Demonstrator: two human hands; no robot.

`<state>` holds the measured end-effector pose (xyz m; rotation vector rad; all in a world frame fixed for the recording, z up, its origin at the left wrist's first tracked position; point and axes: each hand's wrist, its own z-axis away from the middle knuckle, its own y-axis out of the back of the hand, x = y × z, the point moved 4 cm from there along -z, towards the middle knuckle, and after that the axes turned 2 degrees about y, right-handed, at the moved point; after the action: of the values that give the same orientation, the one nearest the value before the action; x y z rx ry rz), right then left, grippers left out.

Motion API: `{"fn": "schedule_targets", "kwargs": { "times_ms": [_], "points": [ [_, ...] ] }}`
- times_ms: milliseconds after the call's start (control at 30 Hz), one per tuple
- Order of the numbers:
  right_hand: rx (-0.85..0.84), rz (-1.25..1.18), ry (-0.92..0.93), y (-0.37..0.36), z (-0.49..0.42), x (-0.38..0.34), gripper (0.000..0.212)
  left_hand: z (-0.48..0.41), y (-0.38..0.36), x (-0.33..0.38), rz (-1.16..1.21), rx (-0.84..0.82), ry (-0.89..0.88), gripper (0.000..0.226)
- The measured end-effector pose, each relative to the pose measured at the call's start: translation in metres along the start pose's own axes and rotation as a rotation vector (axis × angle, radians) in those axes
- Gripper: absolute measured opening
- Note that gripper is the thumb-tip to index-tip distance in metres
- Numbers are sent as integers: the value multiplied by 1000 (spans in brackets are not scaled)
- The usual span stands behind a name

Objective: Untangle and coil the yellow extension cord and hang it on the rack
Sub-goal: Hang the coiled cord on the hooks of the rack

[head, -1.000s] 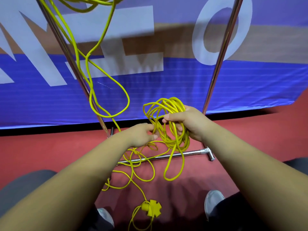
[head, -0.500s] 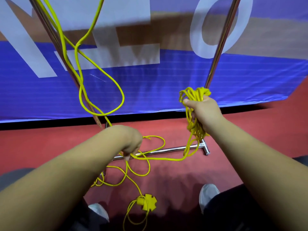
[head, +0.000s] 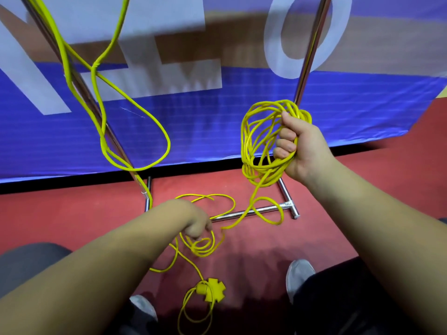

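My right hand (head: 300,146) grips a bundle of yellow extension cord (head: 254,139) loops, raised in front of the rack's right upright (head: 312,49). From the bundle a strand drops to the floor and runs to my left hand (head: 193,223), which reaches down with curled fingers and pinches the cord among small loose loops (head: 203,245). The yellow multi-outlet end (head: 210,288) lies on the floor between my shoes. More cord hangs in a long loop (head: 135,131) down the rack's left upright (head: 96,105) from above the frame.
The chrome rack's base bar (head: 254,211) lies on the red floor (head: 72,213) just beyond my left hand. A blue and white banner (head: 217,122) stands behind the rack. My grey shoes (head: 298,274) are at the bottom.
My right hand carried the bundle right and up, away from my left hand. My left hand dropped toward the floor and now holds the cord low near the small loops.
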<state>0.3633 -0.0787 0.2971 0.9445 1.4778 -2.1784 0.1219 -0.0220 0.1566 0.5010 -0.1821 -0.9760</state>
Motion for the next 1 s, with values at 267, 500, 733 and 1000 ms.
{"fn": "schedule_targets", "kwargs": {
  "times_ms": [267,500,733,1000],
  "points": [
    [-4,-15,15,-16,-5,2,31,29,55,44,996,294,-547,79],
    [-18,-79,-8,-24,-12,6,31,20,28,51,1037,183,-505,28],
    [-76,29,-100,-30,-5,3,42,-4,3,13,437,205,-152,26],
    [-177,106,-232,-32,-3,8,26,-18,-18,-14,221,-11,-167,52]
  ]
}}
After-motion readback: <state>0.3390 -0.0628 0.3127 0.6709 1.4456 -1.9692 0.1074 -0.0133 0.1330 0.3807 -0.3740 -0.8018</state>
